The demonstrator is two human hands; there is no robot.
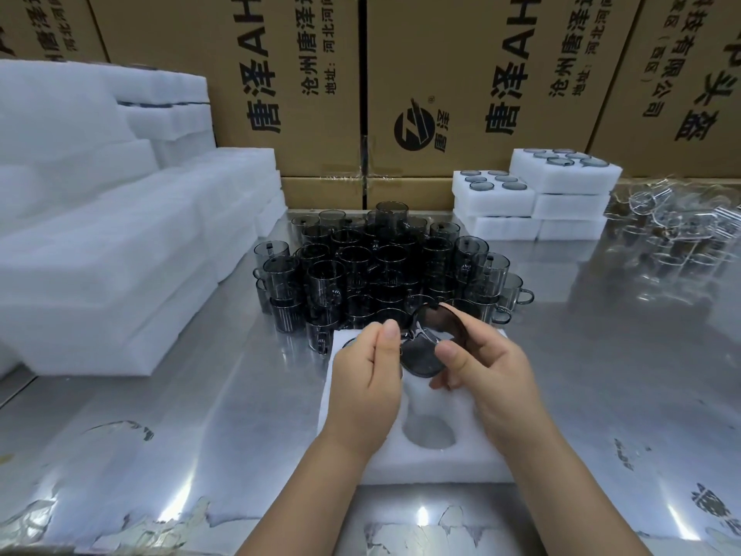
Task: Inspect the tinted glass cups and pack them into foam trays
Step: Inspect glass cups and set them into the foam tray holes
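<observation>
Both my hands hold one tinted glass cup tilted above a white foam tray. My left hand pinches the cup's handle side with thumb and fingers. My right hand grips the cup's body, thumb on its side. The tray lies on the steel table right in front of me, with an empty round hole showing near its middle. Behind the tray stands a dense cluster of smoky grey cups, some stacked.
Tall stacks of empty foam trays fill the left side. Filled foam trays are stacked at the back right. Clear glass pieces lie at far right. Cardboard boxes wall the back.
</observation>
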